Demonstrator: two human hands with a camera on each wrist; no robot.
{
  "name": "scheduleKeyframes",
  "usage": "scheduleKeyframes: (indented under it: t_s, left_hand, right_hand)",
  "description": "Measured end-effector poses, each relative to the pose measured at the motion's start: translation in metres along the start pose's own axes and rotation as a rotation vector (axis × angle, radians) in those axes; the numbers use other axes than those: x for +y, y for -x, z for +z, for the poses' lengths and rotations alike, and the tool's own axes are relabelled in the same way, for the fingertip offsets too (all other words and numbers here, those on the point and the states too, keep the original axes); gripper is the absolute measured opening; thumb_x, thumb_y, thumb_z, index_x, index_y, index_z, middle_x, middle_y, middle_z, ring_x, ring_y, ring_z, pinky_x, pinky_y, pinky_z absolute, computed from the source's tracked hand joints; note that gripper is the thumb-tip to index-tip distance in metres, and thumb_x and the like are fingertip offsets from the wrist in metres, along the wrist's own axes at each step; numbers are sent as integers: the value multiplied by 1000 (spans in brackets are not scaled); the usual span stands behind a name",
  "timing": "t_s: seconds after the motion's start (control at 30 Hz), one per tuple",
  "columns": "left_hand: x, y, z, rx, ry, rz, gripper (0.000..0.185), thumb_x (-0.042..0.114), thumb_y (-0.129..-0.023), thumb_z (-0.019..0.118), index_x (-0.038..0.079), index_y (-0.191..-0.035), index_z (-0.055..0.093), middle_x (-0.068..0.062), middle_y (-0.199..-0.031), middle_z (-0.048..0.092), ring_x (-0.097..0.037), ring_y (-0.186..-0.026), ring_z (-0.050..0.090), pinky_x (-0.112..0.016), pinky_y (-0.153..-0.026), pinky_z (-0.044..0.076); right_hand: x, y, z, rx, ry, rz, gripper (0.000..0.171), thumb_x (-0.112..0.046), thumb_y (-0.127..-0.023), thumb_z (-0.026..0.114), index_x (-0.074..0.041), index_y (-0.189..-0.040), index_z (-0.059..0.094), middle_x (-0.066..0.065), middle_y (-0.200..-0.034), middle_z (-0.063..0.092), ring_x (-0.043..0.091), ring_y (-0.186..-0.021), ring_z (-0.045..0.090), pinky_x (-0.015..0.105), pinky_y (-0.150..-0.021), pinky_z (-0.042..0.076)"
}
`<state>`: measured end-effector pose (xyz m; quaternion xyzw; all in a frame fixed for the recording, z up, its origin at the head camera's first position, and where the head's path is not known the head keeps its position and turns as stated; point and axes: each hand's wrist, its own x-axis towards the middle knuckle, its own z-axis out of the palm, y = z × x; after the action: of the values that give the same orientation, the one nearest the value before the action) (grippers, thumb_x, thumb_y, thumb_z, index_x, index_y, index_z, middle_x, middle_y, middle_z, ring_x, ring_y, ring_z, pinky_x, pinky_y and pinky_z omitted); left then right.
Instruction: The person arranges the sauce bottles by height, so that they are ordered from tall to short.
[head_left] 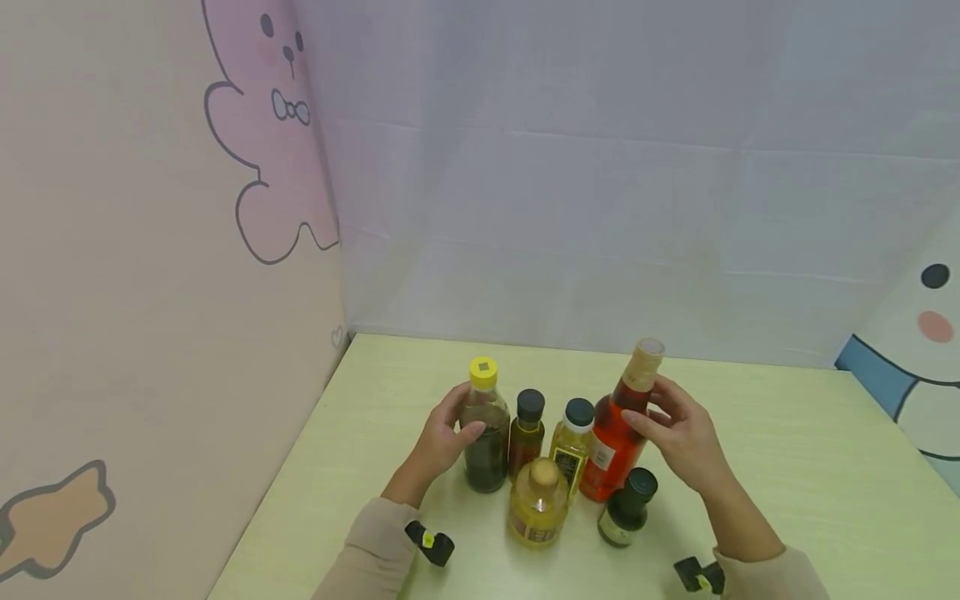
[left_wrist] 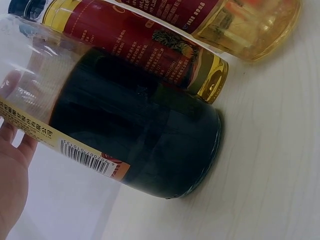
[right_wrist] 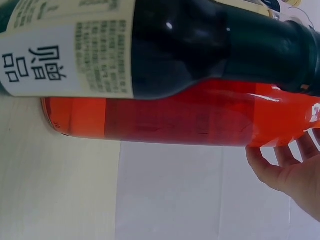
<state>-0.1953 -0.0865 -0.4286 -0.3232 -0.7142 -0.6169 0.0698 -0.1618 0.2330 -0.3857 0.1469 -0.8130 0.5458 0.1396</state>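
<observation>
Desk (head_left: 787, 467) runs beneath everything. Red bottle (head_left: 617, 446) within right hand (head_left: 686, 433), thumb and fingers curled round its upper part. Yellow-capped dark bottle (head_left: 486, 458) gripped likewise in left hand (head_left: 441, 437). Between hands, squat bottle (head_left: 538, 508); small green bottle (head_left: 622, 518) just nearside of right hand. Step looks like positioning the outer pair; next move, lift or release, calls for clearing neighbours.

Soft, diffuse light is falling on tbl (head_left: 810, 475); faint shadows are pooling, small glints are showing on red btl (right_wrist: 180, 122), head-view label (head_left: 567, 467) is blurring.
</observation>
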Motion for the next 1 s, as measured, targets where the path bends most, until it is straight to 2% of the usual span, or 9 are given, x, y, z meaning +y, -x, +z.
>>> scheduleKeyframes:
  t_s: [0.17, 0.33, 0.57, 0.8, 1.0]
  left_hand:
    - [-1, -1, 0, -3, 3, 3, 47, 3, -87, 54, -4, -130, 36, -17, -116, 53, -26, -111, 47, -42, -91, 37]
    - [-1, -1, 0, 0, 6, -2, 48, 9, -89, 55, -5, -130, 36, -18, -118, 51, -28, -114, 45, -47, -94, 33]
    - [1, -1, 2, 7, 16, -14, 50, 7, -88, 57, -6, -130, 35, -21, -120, 49, -31, -115, 43, -50, -95, 30]
    - [1, 0, 1, 7, 15, -13, 57, 26, -90, 57, -7, -130, 35, -22, -120, 48, -29, -114, 44, -48, -95, 32]
    - [1, 1, 1, 6, 7, -5, 56, 23, -90, 56, -8, -131, 34, -22, -121, 47, -31, -114, 44, -48, -94, 32]
  right_hand:
    - [2, -3, -1, -1, -12, 3, 50, -7, -83, 65, -3, -129, 46, 7, -117, 53, 10, -103, 51, 20, -82, 42]
    - [5, -7, -1, -10, -18, -1, 51, -7, -83, 65, -3, -130, 45, 10, -119, 53, 10, -105, 51, 20, -82, 43]
    - [5, -14, -1, -26, -25, -34, 53, -6, -83, 65, -3, -132, 44, 9, -120, 53, 8, -105, 50, 20, -81, 43]
    - [5, -19, -1, -46, -24, -44, 54, -7, -83, 65, -3, -133, 43, 11, -123, 51, 7, -107, 50, 21, -81, 43]
    - [6, -24, -1, -64, -20, -29, 54, -9, -84, 65, -3, -133, 43, 15, -124, 49, 12, -108, 49, 22, -82, 43]
